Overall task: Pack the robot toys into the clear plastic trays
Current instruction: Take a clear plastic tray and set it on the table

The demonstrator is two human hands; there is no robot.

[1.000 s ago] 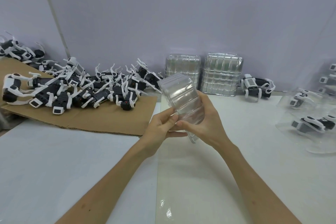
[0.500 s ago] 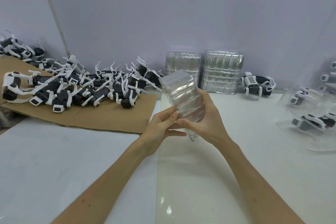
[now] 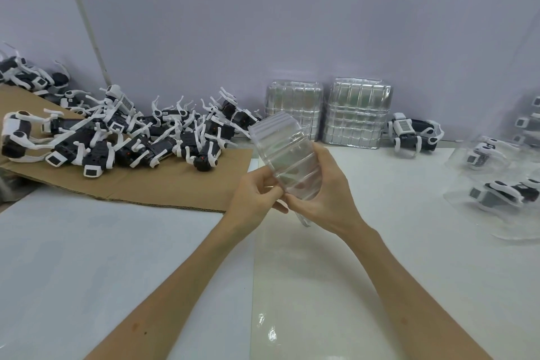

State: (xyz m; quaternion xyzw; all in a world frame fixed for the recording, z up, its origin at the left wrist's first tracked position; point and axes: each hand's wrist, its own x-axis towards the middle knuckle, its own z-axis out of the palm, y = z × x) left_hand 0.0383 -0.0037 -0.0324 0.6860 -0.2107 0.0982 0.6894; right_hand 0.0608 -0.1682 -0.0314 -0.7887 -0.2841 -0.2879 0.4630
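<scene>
**A:** where's the tray (image 3: 287,155) at?

**B:** up off the table (image 3: 87,257), tilted, held in both hands. right hand (image 3: 327,193) wraps round it from behind, left hand (image 3: 254,199) fingers (image 3: 268,191) pinch its lower edge, so both are curled onto it.

**A:** and the toys (image 3: 131,137)?

**B:** heaped on cardboard (image 3: 146,187) at left, well apart. tray stacks (image 3: 359,114) stand against the wall.

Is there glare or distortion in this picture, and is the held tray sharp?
Head view: wide-angle bending makes the wall strip lean; light is soft, shadows faint; glare spots low on the table; the clear tray is fairly sharp, shown by its ribs.
</scene>
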